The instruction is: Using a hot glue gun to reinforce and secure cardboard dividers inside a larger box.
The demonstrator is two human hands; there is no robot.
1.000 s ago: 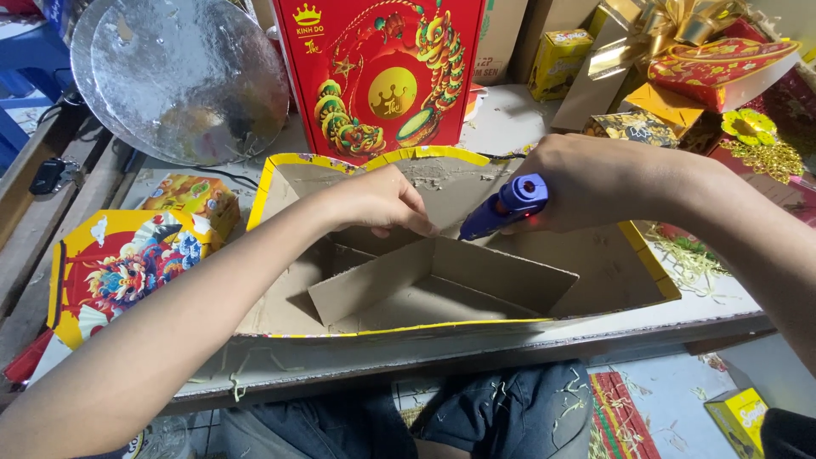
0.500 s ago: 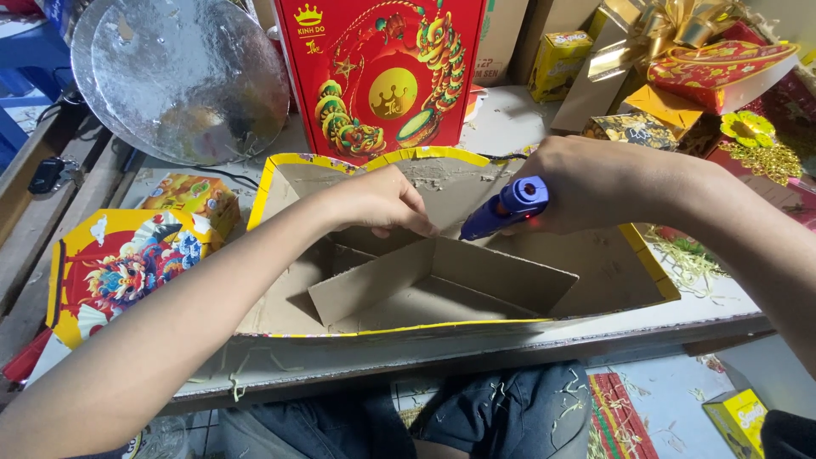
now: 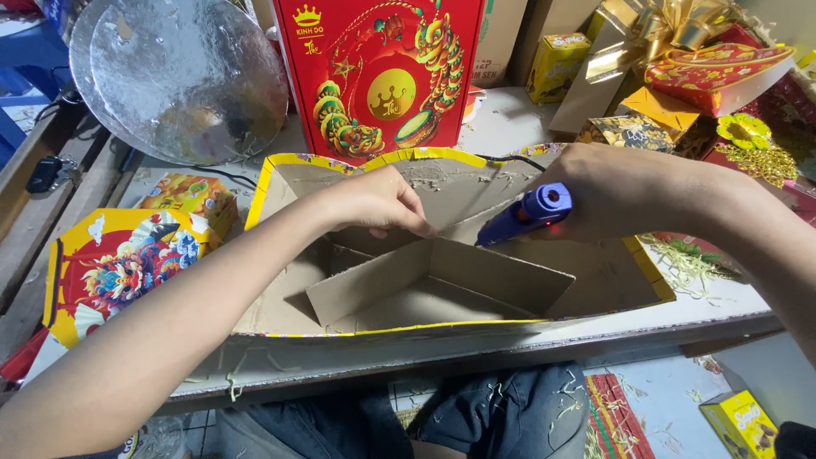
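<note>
A large open cardboard box (image 3: 595,280) with yellow edges lies on the workbench, brown inside. Cardboard dividers (image 3: 442,276) stand in it. My left hand (image 3: 374,200) reaches in from the left, fingertips pressing the top of a divider near the box's back wall. My right hand (image 3: 620,191) grips a blue glue gun (image 3: 527,214), its nozzle pointing left and down toward the spot where my left fingers rest.
A tall red decorated box (image 3: 378,76) stands behind. Round silver boards (image 3: 183,76) lean at the back left. An octagonal colourful lid (image 3: 110,268) lies left. Gift boxes and a gold ribbon (image 3: 680,59) crowd the back right. Shredded paper (image 3: 688,259) litters the bench edge.
</note>
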